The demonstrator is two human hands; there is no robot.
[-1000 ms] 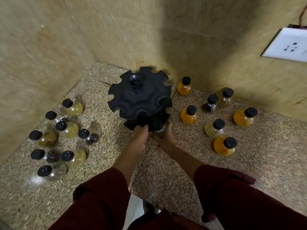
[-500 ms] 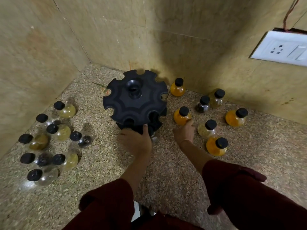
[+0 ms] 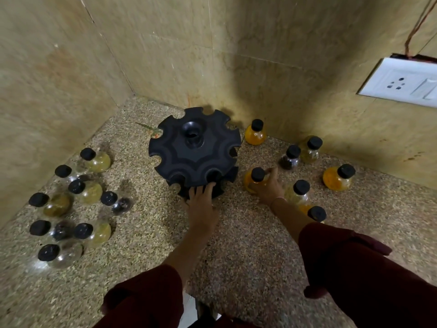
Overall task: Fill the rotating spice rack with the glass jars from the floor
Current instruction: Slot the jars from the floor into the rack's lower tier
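Note:
A black rotating spice rack [image 3: 194, 155] with notched slots stands on the speckled floor in the corner. My left hand [image 3: 202, 204] rests flat against its lower front edge, fingers touching the base. My right hand [image 3: 268, 187] wraps around an orange-filled glass jar with a black cap [image 3: 256, 177] just right of the rack. Several more black-capped jars stand to the right, such as an orange one [image 3: 338, 177] and a dark one [image 3: 290, 158]. Another group of several jars sits on the left, among them a yellow jar [image 3: 95, 159].
Tiled walls close the corner behind the rack. A white socket plate [image 3: 402, 82] hangs on the right wall with a wire above it. My dark red sleeves [image 3: 354, 268] fill the lower frame. Bare floor [image 3: 236, 245] lies between the two jar groups.
My right hand left the rack's front and reached right, closing around the orange jar. My left hand stayed at the rack's lower edge. The camera shifted slightly.

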